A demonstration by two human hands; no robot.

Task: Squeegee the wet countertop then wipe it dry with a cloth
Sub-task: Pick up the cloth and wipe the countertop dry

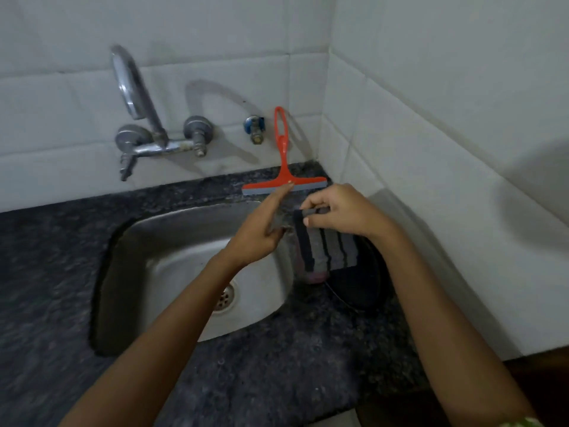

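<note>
**Q:** Two hands, one cloth — how are they set?

**A:** Right hand point(337, 211) pinches the top edge of the striped cloth point(323, 251) between thumb and fingers; the cloth hangs over the dark countertop point(277, 365), just right of the sink point(172, 241). Left hand point(261, 229) is half open, fingers extended, thumb touching the cloth's left edge. Whether it grips is unclear.

**Q:** Where is the squeegee?

**A:** Squeegee point(284, 180) stands blade-down at the back of the counter, handle leaning on the tiled wall point(431, 118), beside the left fingertips.

**Q:** What might go wrong?

**A:** Probably a brush from those fingertips tips the leaning squeegee into the sink. A loose pinch could also drop the cloth into the basin.

**Q:** What does the sink hold?

**A:** Nothing visible but its drain point(226, 298); no standing water can be made out.
</note>
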